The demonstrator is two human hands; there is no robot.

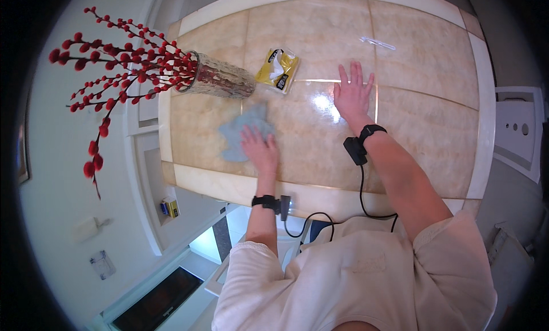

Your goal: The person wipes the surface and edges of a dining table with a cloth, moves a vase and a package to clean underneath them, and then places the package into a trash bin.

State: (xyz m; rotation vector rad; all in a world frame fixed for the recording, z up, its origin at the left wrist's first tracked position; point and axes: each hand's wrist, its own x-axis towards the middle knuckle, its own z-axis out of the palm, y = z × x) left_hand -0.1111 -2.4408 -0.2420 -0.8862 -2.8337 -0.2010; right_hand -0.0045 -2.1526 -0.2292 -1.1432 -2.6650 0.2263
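My left hand [260, 151] lies flat on a light blue cloth [236, 136], fingers spread over its right part. The cloth rests on the beige tiled tabletop [309, 146] near the left end. Further right, my right hand [354, 95] is pressed palm-down on the bare tabletop with its fingers apart, holding nothing. Between and beyond the two hands is a yellow plastic pack of tissues [279, 70], one tissue sticking out of its top.
A textured glass vase [227, 78] holding red berry branches [128, 58] stands behind the cloth. Beyond my right hand lies a small clear plastic item [377, 43]. Black cables [362, 185] run from devices strapped to both wrists and pass over the table's near edge [317, 198].
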